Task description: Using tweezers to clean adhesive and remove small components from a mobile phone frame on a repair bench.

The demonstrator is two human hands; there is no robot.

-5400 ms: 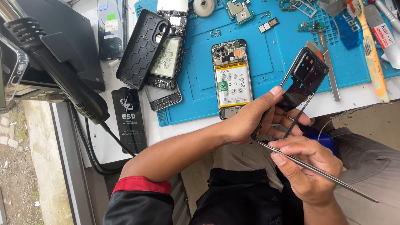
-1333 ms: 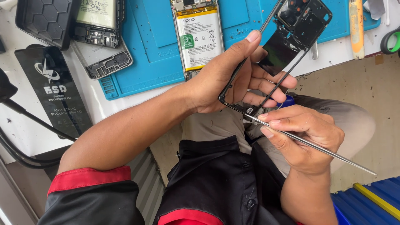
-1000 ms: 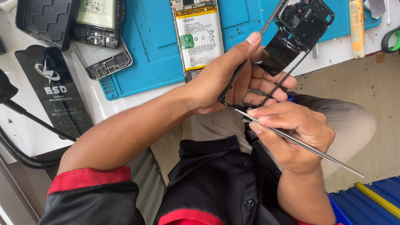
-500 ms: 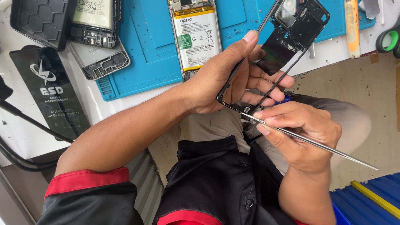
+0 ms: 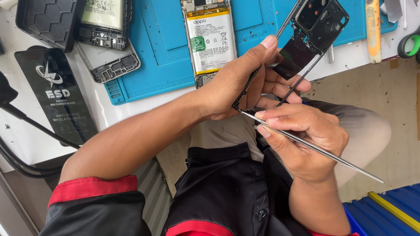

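Two hands overlapping, phone frame (image 5: 316, 26) partly hidden, tweezers (image 5: 306, 142) tip obscured

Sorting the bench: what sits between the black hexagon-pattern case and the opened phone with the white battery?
In the head view, case and phone have a circuit-board assembly, a grey frame piece and blue mat between them.

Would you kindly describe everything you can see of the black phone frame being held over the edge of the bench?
The phone frame is a thin black rectangular shell, apparently plastic with slim metal-looking side rails, and mostly hollow. Its upper end keeps a dark panel with a rounded camera cutout; a glossy dark strip hangs below that. It is tilted, upper end over the blue mat, lower corner toward the person's lap. The left hand grips its lower part, index finger along one rail. Long metal tweezers in the right hand touch its bottom corner.
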